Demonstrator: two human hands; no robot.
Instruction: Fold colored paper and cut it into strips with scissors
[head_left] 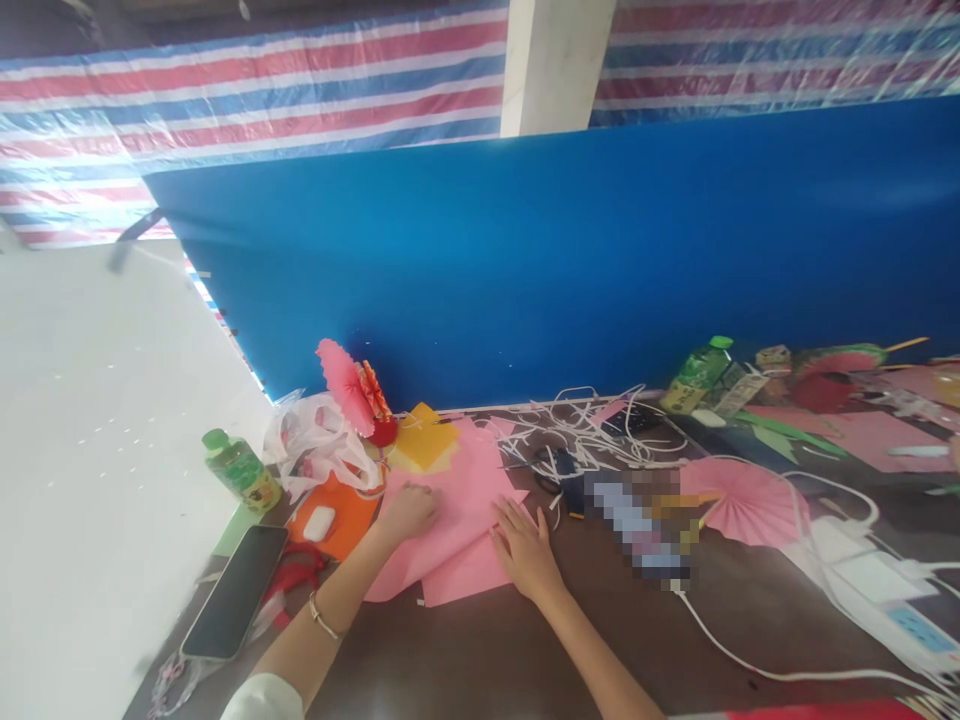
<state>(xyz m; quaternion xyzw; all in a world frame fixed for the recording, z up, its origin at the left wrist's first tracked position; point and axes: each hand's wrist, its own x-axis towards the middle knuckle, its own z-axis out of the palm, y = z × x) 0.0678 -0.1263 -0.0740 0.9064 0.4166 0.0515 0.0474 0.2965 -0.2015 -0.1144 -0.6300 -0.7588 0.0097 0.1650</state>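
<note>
On the brown tabletop lies pink paper.
The right hand, fingers spread, lies over its right edge; the left hand rests curled on top, and whether it pinches anything I cannot tell. Beyond sit yellow paper and, to its right, tangled white strips, all before a blue partition.

"What occupies the lower center of the frame?"
"A left hand, curled, and a right hand, spread flat, rest on pink paper atop a brown worktop."
"And elsewhere?"
"A dark phone lies at lower left; a blue panel spans the middle."
</note>
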